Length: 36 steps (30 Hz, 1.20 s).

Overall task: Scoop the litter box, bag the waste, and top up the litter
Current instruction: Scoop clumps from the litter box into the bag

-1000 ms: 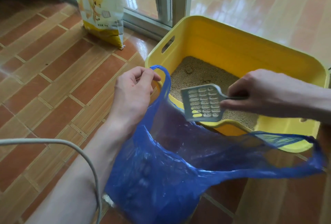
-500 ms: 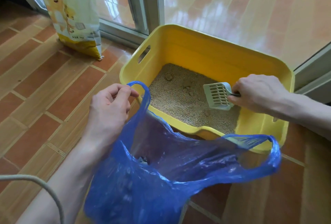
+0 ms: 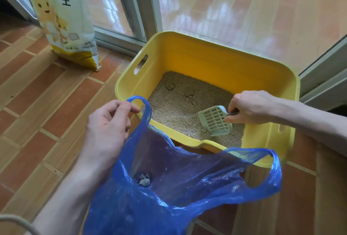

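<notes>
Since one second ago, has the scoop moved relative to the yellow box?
Yes. The scoop went from above the near rim of the yellow box, over the blue bag, down into the litter inside it.

Bright daylight through the glass door [image 3: 120, 3] — glare patches on the wet-looking tiles [image 3: 234, 9], soft shadows, wide-angle bowing at edges.

The scoop [image 3: 215, 121] lies in the litter box [image 3: 216, 60], its head just left of the right hand [image 3: 251, 107] gripping its handle. The bag [image 3: 169, 187] hangs before the box, one loop pinched in the left hand [image 3: 109, 123], clumps [image 3: 144, 179] in its bottom. The litter sack [image 3: 62, 18] stands well behind and left of that grip.
</notes>
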Tool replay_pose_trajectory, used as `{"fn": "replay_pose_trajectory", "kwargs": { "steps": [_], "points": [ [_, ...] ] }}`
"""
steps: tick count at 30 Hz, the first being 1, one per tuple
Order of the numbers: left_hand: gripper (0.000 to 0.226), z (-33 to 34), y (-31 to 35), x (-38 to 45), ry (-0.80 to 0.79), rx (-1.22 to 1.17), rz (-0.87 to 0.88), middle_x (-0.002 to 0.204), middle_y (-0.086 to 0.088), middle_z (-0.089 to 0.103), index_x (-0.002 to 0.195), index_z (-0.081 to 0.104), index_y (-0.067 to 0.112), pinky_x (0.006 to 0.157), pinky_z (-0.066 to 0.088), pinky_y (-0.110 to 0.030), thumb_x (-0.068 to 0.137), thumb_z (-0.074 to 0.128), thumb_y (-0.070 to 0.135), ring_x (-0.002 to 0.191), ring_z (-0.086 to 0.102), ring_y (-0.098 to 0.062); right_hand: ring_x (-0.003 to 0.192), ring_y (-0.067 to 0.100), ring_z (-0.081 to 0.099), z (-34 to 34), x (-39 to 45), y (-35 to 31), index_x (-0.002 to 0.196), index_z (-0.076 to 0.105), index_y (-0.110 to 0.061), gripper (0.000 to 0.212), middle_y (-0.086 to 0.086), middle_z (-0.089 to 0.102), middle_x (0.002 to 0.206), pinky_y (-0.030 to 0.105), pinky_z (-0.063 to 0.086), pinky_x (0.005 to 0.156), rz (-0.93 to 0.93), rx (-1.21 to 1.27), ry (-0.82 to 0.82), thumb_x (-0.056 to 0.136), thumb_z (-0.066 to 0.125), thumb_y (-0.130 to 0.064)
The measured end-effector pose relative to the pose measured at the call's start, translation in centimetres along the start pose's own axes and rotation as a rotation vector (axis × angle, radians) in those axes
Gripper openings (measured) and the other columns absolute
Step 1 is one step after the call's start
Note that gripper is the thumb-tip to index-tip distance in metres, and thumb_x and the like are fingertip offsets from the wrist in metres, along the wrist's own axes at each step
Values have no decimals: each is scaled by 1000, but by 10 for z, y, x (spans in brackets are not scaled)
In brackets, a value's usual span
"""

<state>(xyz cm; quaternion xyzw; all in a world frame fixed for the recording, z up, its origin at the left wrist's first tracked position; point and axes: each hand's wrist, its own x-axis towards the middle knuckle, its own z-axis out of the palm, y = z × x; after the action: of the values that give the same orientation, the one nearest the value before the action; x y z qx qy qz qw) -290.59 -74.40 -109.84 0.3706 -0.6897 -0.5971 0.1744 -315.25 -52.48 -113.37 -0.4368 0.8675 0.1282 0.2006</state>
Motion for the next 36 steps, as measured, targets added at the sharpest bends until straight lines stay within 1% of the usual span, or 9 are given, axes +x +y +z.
{"fn": "replay_pose_trajectory", "kwargs": {
  "steps": [4, 8, 15, 18, 21, 24, 28, 31, 36],
  "points": [
    [30, 4, 1, -1, -2, 17, 0, 52, 9, 28, 86, 68, 10, 40, 19, -18, 107, 49, 19, 44, 20, -9, 65, 20, 57, 0, 6, 4, 94, 73, -22, 38, -4, 64, 70, 29, 44, 53, -59, -50, -85, 97, 52, -53],
    [30, 6, 2, -2, 5, 42, -4, 51, 11, 29, 84, 68, 10, 39, 22, -15, 107, 49, 17, 44, 23, -7, 67, 21, 54, 5, 11, 6, 100, 70, -21, 39, -7, 51, 68, 27, 40, 52, -112, -177, 18, 99, 45, -50],
    [28, 9, 5, -1, 19, 21, -28, 53, 9, 27, 85, 67, 9, 39, 22, -14, 106, 50, 15, 44, 20, -7, 68, 18, 55, 15, 26, 1, 111, 72, -25, 44, -8, 60, 76, 26, 41, 55, -229, -67, 40, 98, 47, -59],
    [28, 13, 7, 2, 12, 14, -26, 53, 8, 27, 85, 68, 10, 38, 20, -15, 107, 50, 16, 44, 20, -7, 65, 17, 57, 18, 29, -1, 107, 73, -25, 44, -9, 61, 72, 29, 48, 54, -215, 9, 14, 97, 49, -60],
    [28, 16, 7, 3, 12, 4, -22, 52, 9, 28, 87, 69, 8, 38, 20, -16, 106, 51, 17, 43, 21, -8, 63, 15, 55, 22, 33, -5, 107, 73, -24, 44, -11, 56, 67, 29, 47, 54, -181, 65, -11, 98, 49, -60],
    [29, 14, 6, 2, 16, 17, -12, 53, 9, 28, 85, 69, 10, 39, 20, -17, 106, 51, 17, 43, 21, -8, 63, 15, 58, 27, 37, -11, 109, 72, -23, 46, -7, 63, 71, 28, 43, 51, -131, 141, -45, 99, 48, -60],
    [30, 8, 6, 2, 25, 18, -17, 53, 8, 27, 82, 69, 13, 39, 20, -18, 106, 51, 17, 44, 21, -9, 61, 17, 57, 37, 39, -25, 96, 69, -21, 44, -6, 59, 67, 29, 41, 51, -47, 234, -74, 99, 48, -59],
    [30, 5, 7, 1, 35, 9, -13, 52, 9, 28, 82, 69, 12, 40, 20, -18, 106, 51, 15, 43, 21, -9, 56, 14, 52, 47, 38, -38, 71, 51, -24, 45, -5, 55, 64, 28, 39, 50, 25, 321, -71, 100, 47, -58],
    [29, 3, 10, -3, 35, 15, 0, 53, 9, 29, 82, 69, 13, 40, 20, -19, 105, 52, 16, 44, 21, -10, 57, 13, 55, 52, 38, -57, 69, 47, -27, 43, -6, 57, 63, 27, 36, 48, 69, 434, -29, 101, 48, -55]
  ]
}}
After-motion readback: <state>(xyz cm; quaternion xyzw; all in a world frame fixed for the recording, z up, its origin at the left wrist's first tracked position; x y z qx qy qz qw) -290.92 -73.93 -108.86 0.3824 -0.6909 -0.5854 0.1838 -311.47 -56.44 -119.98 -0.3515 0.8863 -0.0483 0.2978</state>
